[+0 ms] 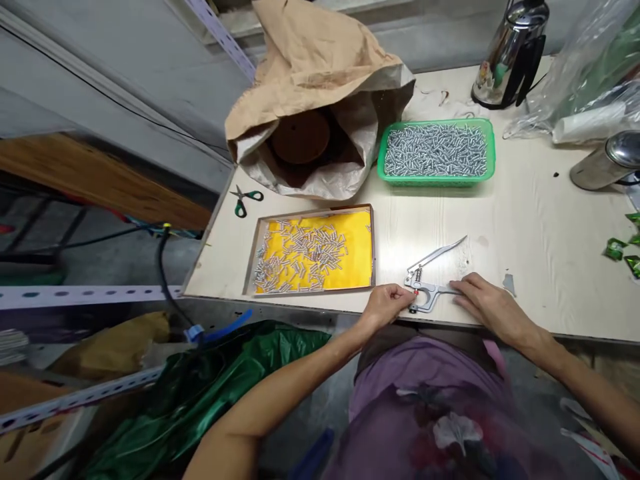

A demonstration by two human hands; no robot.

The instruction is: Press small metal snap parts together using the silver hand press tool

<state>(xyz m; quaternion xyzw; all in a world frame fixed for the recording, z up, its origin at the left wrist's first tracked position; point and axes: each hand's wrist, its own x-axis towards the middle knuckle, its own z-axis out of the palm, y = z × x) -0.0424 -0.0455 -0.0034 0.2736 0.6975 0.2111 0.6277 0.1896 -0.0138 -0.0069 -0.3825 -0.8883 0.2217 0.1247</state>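
Silver hand pliers (429,293), of the snap-press kind, lie near the table's front edge with the handles spread apart. A spring and a small red part show at the jaw. My left hand (389,305) is pinched closed right at that jaw; whatever its fingertips hold is too small to make out. The fingers of my right hand (493,312) are on the end of the lower handle, holding it. Left of the pliers, a shallow box (374,250) with a yellow bottom contains many small silver metal pieces (320,248).
Behind stands a green plastic basket (436,181) full of small silver pieces. An open brown paper sack (315,73) sits beside it. Green-handled scissors (245,199) lie at the left. A thermos jug (513,57), a metal flask (603,162) and clear plastic bags (583,73) occupy the right.
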